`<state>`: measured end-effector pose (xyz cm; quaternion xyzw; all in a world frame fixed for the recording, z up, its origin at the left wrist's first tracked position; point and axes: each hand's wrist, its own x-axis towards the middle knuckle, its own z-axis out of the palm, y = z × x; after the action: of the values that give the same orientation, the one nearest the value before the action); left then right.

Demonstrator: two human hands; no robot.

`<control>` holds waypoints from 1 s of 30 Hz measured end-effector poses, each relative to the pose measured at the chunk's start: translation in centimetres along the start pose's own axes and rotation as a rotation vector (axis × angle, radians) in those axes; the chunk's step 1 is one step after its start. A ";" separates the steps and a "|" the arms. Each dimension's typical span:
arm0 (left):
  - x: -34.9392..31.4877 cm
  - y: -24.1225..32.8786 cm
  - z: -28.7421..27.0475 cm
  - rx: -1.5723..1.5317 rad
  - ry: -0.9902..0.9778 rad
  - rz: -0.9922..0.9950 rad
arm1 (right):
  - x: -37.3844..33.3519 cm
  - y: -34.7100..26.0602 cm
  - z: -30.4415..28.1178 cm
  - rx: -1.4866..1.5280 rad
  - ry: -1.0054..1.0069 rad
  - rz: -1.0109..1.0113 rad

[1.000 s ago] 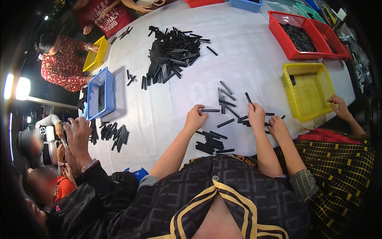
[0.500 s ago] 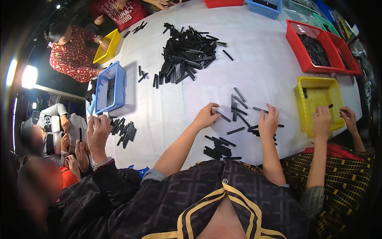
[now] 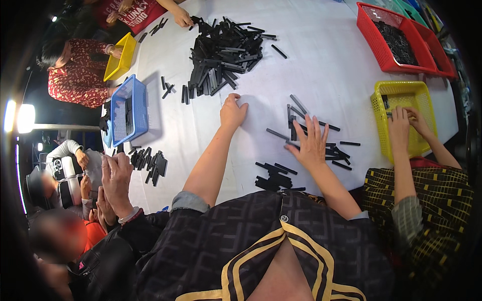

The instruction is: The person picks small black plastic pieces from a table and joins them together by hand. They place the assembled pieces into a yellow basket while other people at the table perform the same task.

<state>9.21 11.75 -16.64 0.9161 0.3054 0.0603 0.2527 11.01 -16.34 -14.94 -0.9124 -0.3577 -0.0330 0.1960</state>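
Clearly, one hand spreads over loose strips while the other rests by the heap

The right hand [image 3: 312, 145] sits low over the scattered black strips [image 3: 329, 126], fingers fanned and thumb apart. It clamps nothing that shows; such a splay probably suits covering several thin pieces at once. Its thumb is at the end of a slanting strip [image 3: 277, 133], though whether skin meets strip I cannot tell. The left hand [image 3: 232, 113], farther off and to the left, is loosely curled just short of the large heap [image 3: 216, 67]. No strip shows in it, but the folded fingers hide the palm, so I cannot tell if it is empty.

Between the forearms, close to the person's body, lies a tighter cluster [image 3: 273, 181] of strips, roughly side by side, perhaps kept near for easy reach. The heap stands toward the far side of the white table [image 3: 181, 135], where people on several sides can likely get at it; another person's hand [image 3: 182, 19] is at its far edge.

To the right, a co-worker's hands [image 3: 399, 120] are over a yellow basket [image 3: 381, 131], whose raised walls presumably keep pieces together. Beyond it are red baskets [image 3: 374, 42]; on the left stands a blue basket [image 3: 142, 115] containing dark pieces.
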 end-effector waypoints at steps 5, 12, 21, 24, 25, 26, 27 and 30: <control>-1.1 0.0 -0.6 -0.128 -0.076 0.005 | 2.4 1.2 1.4 -0.107 0.098 0.099; -3.3 1.2 0.5 -0.177 -0.084 0.088 | 1.9 -4.2 2.0 0.098 -0.095 -0.287; -3.4 0.9 0.0 -0.220 -0.077 0.155 | 4.9 -0.3 2.7 -0.138 0.096 -0.044; -3.3 0.3 -0.1 -0.220 -0.084 0.191 | 5.3 0.4 1.3 -0.169 0.111 -0.003; -3.5 -0.1 -1.1 -0.267 -0.128 0.195 | 5.1 0.1 0.9 -0.083 0.127 -0.013; -3.5 -0.5 -1.4 -0.319 -0.184 0.209 | 4.5 -0.2 0.6 -0.004 0.143 -0.009; -3.3 -0.8 -0.7 -0.445 -0.044 0.521 | 3.7 -0.7 0.3 0.119 0.120 -0.094; -1.3 -4.0 2.6 -0.173 -0.026 0.393 | -0.7 -1.6 1.2 0.504 -0.128 -0.297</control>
<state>6.71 12.64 -20.80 0.9336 0.1114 0.1225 0.3179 9.36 -15.27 -15.61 -0.7730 -0.4957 0.0861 0.3865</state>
